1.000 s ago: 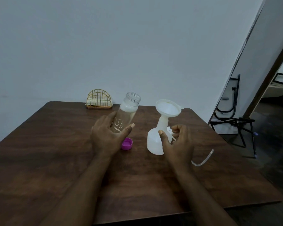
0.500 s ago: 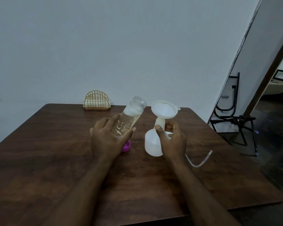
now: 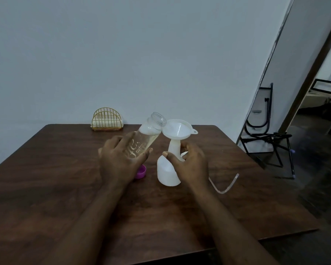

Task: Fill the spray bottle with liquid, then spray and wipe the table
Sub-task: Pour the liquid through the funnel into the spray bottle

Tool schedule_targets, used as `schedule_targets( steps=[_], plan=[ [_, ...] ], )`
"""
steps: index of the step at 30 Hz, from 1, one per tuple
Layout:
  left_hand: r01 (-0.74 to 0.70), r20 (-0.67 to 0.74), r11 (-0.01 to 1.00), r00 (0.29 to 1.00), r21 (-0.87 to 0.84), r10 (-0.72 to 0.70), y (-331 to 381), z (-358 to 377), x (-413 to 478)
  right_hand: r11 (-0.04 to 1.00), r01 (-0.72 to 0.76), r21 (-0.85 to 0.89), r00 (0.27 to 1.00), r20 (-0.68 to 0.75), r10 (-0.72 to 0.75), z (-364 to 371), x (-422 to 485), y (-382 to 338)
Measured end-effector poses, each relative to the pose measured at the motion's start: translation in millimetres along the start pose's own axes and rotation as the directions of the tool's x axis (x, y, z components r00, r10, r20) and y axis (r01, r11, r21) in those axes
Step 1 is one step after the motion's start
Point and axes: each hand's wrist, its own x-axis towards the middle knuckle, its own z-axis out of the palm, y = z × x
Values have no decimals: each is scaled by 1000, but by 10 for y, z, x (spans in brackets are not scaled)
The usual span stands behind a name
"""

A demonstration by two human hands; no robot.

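My left hand (image 3: 120, 159) grips a clear glass bottle (image 3: 147, 134) holding pale liquid, tilted right with its open mouth at the rim of a white funnel (image 3: 178, 129). The funnel sits in the neck of a white spray bottle (image 3: 167, 173) standing on the brown wooden table (image 3: 55, 178). My right hand (image 3: 189, 165) wraps around the spray bottle's neck and shoulder. A purple cap (image 3: 140, 172) lies on the table, partly hidden behind my left hand. The sprayer's clear dip tube (image 3: 226, 186) curves out on the table to the right of my right hand; its head is hidden.
A gold wire napkin holder (image 3: 107, 119) stands at the table's far edge against the white wall. A black folding frame (image 3: 266, 138) leans beside the wall on the right, off the table, next to a doorway.
My left hand has lifted and tilted the glass bottle toward the funnel. My right hand has moved from the sprayer part on the table to grip the spray bottle.
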Motion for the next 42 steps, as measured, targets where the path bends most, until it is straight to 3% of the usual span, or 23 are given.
schedule_targets(
  steps=[3, 9, 15, 33, 42],
  plan=[
    [-7, 10, 1000, 1000, 2, 7, -19, -10, 7, 999, -42, 27, 999, 27, 42, -44, 16, -39],
    [-28, 18, 1000, 999, 10, 28, 0, -40, 66, 940, -88, 329, 993, -48, 109, -312, 51, -117],
    [-81, 4, 996, 997, 40, 81, -23, -57, 106, 796, -202, 571, 975, 40, 219, -499, 200, -283],
    [-297, 77, 924, 955, 241, 287, 34, -367, 463, 577, -410, 707, 904, 230, 360, -542, 211, -491],
    [-372, 76, 876, 927, 306, 367, 12, -346, 621, 524, -461, 717, 876, 274, 396, -567, 206, -508]
  ],
)
